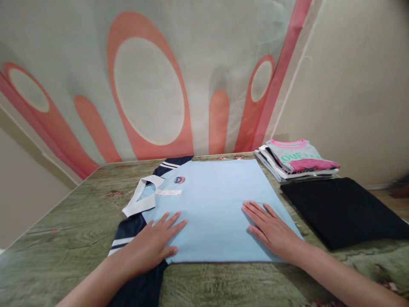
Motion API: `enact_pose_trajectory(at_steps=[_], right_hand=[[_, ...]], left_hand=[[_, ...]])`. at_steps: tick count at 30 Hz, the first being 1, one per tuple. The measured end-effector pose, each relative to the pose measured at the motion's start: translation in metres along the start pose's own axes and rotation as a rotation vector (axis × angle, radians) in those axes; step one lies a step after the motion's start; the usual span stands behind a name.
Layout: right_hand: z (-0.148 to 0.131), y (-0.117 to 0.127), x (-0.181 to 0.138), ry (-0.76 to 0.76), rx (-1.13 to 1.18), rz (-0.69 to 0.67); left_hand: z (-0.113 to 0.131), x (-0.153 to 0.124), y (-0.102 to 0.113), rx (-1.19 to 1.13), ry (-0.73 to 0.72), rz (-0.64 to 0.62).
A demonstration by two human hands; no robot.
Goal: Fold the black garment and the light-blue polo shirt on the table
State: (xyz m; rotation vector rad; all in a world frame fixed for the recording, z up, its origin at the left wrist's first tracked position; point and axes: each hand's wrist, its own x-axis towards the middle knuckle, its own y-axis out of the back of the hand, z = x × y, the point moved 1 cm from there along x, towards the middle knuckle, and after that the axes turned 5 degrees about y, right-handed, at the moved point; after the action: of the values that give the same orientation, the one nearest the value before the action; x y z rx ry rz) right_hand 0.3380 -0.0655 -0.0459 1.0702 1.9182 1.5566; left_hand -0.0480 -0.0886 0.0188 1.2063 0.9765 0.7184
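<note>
A light blue polo shirt (214,200) with a white collar, navy sleeves and a small chest badge lies flat on the table, collar to the left. My left hand (153,245) rests palm down on its near left part, fingers spread and flat, beside the navy sleeve. On the shirt's near right part my right hand (271,230) lies flat as well, fingers stretched out toward the middle. Neither hand holds anything.
A green wood-grain table (76,230) carries everything. A stack of folded shirts (297,162) sits at the back right, a grey and pink one on top. A black garment (341,211) lies spread at the right. A patterned wall stands behind.
</note>
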Motion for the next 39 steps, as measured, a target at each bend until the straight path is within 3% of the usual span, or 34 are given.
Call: enact_pose_trajectory(at_steps=[4,9,12,16,18,23,27,32,35,39], right_hand=[[0.000,0.000,0.000,-0.015,-0.021,0.023],[-0.005,0.000,-0.029,-0.055,-0.017,0.041],[-0.023,0.008,-0.053,-0.019,0.052,0.013],[-0.054,0.027,-0.070,0.180,0.254,-0.098],[-0.061,0.032,-0.074,0.200,0.315,-0.094],[-0.045,0.032,-0.083,0.063,0.291,-0.024],[-0.028,0.039,-0.070,0.092,0.310,-0.032],[-0.039,0.034,-0.025,-0.040,0.135,0.184],[-0.064,0.020,-0.014,0.079,0.127,0.030],[-0.077,0.014,-0.012,0.190,0.170,-0.152]], left_hand=[[0.015,0.034,0.008,0.021,0.000,0.133],[-0.006,0.050,-0.017,0.019,0.057,0.174],[-0.023,0.038,-0.031,0.031,0.086,0.198],[-0.036,0.018,-0.037,0.066,0.109,0.197],[-0.041,0.006,-0.040,0.090,0.097,0.193],[-0.054,-0.037,-0.054,0.151,0.082,0.264],[-0.063,-0.058,-0.043,0.085,0.074,0.263],[-0.069,-0.027,-0.009,-0.002,0.122,0.333],[-0.076,0.000,-0.016,0.052,0.079,0.366],[-0.100,0.013,-0.049,0.112,0.154,0.329]])
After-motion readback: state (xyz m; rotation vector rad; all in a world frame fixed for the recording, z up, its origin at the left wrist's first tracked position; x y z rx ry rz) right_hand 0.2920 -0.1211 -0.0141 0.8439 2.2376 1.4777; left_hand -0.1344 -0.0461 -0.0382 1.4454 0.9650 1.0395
